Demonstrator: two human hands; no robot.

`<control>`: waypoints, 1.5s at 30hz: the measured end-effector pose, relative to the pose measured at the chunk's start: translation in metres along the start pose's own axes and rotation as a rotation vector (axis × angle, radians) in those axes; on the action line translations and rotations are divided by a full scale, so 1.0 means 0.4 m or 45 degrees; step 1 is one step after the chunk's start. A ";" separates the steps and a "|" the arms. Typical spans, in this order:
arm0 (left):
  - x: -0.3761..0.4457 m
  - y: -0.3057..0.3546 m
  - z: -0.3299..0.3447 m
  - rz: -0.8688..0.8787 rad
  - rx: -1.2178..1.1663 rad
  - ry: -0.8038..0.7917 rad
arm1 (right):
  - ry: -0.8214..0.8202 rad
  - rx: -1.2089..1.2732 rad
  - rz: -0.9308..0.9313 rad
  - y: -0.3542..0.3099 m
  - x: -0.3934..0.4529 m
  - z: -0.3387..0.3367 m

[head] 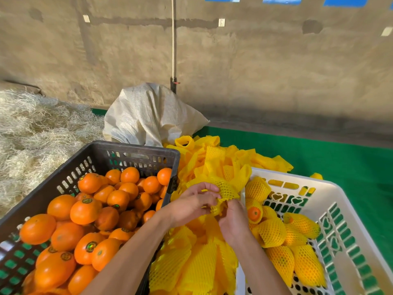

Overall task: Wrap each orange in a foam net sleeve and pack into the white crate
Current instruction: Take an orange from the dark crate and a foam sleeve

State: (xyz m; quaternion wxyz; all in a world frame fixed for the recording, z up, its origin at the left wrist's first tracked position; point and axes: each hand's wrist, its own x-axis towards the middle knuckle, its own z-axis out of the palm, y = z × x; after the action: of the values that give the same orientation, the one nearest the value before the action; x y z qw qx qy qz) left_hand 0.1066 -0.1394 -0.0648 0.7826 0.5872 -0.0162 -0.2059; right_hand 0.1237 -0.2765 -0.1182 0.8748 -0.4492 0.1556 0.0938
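Both forearms reach in from below, meeting over the loose sleeve pile [191,262]. Left hand [192,204] and right hand [232,222] curl their fingers, pinching a yellow foam net sleeve [224,193], its long axis running up-right, between black crate [136,151] and white crate [348,211].

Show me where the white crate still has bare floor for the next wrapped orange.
The white crate has bare perforated floor along its far wall and right wall, beyond the wrapped oranges. Its left and near side is crowded with them. Both hands hold a foam net sleeve over the pile of loose sleeves between the crates.
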 end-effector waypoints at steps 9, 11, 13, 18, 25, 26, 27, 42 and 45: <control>0.005 -0.015 0.007 0.365 0.339 0.386 | -0.354 -0.197 0.151 -0.001 -0.019 0.031; 0.007 -0.023 -0.009 0.469 0.596 0.558 | -0.392 -0.166 0.177 0.011 -0.010 0.023; 0.014 -0.030 -0.029 0.479 0.781 0.593 | -0.418 -0.161 0.203 0.018 -0.008 0.022; 0.024 -0.055 -0.039 0.405 1.052 0.747 | -0.400 -0.196 0.112 0.028 0.000 0.018; 0.011 -0.039 -0.030 0.556 0.986 0.600 | -0.420 -0.138 0.111 0.017 -0.003 0.015; 0.009 -0.036 -0.024 0.565 0.970 0.551 | -0.421 -0.131 0.112 0.017 -0.004 0.015; 0.007 -0.033 -0.021 0.564 0.924 0.518 | -0.420 -0.122 0.109 0.017 -0.008 0.018; 0.005 -0.012 -0.017 -0.010 0.520 0.345 | -0.400 -0.387 -0.177 0.030 -0.009 0.010; 0.010 -0.023 -0.016 -0.085 0.459 0.335 | -0.321 -0.552 -0.310 0.027 -0.009 -0.002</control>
State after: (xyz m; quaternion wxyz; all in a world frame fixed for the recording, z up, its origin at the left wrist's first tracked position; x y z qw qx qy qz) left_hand 0.1094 -0.1369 -0.0761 0.6530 0.7397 0.0690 -0.1470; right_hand 0.1168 -0.2710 -0.1254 0.7754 -0.6262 -0.0334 0.0744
